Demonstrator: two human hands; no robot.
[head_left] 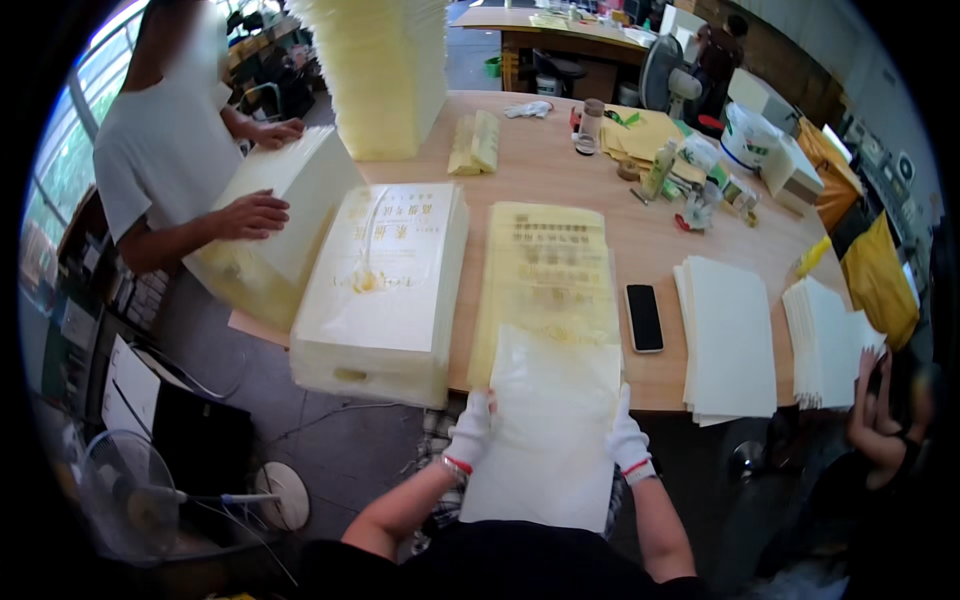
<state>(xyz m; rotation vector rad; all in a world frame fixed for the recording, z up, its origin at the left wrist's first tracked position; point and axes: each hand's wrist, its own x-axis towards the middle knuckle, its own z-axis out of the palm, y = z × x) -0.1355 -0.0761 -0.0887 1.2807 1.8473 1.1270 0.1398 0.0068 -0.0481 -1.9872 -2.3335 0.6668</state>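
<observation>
My left hand, in a white glove with a red cuff, grips the left edge of a large white sheet. My right hand, gloved the same way, holds the opposite edge, with its fingers mostly hidden. The sheet's near end reaches back to my body. Its far end meets a flat stack of yellowish clear plastic bags printed in gold; I cannot tell whether it lies on the top bag or inside it. Left of the bags stands a tall pile of bagged white sheets with gold print.
A person at the left rests both hands on another thick stack. On the table are a phone, two piles of white sheets, a bottle and a tall yellowish stack. Another person sits at the right.
</observation>
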